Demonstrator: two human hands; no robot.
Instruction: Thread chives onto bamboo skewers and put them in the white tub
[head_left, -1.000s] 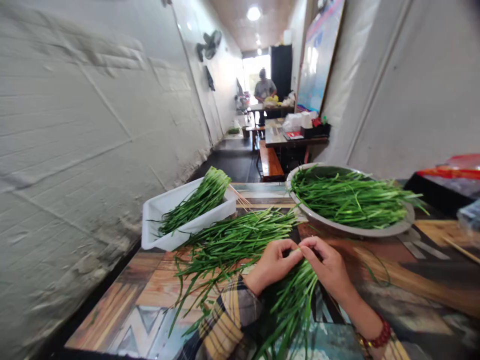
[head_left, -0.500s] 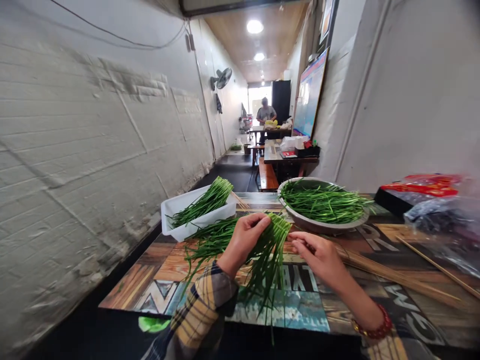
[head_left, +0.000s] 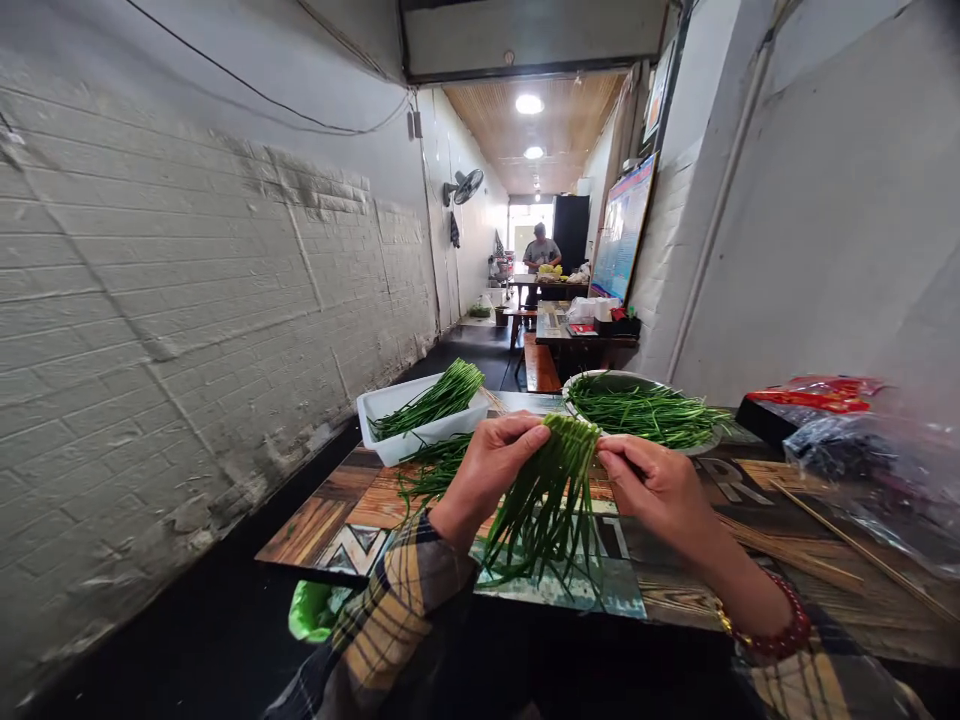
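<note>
My left hand [head_left: 491, 470] pinches the cut ends of a bunch of green chives [head_left: 551, 500], held up above the table with the leaves hanging toward me. My right hand [head_left: 656, 485] is closed on the other side of the same cut ends. A loose pile of chives [head_left: 435, 468] lies on the table behind my left hand. A white plastic tray [head_left: 390, 420] at the left holds more chives. A metal bowl [head_left: 645, 385] at the back right is full of chives.
The table [head_left: 330, 515] has a patterned wooden top and stands against a white brick wall on the left. Bamboo skewers [head_left: 810, 565] lie at the right, beside plastic bags [head_left: 870, 455]. Far down the room a person [head_left: 540, 250] stands at another table.
The bunch was lifted off the table by my left hand. My right hand let go of it, then came back onto its cut ends. The camera tilted up and back.
</note>
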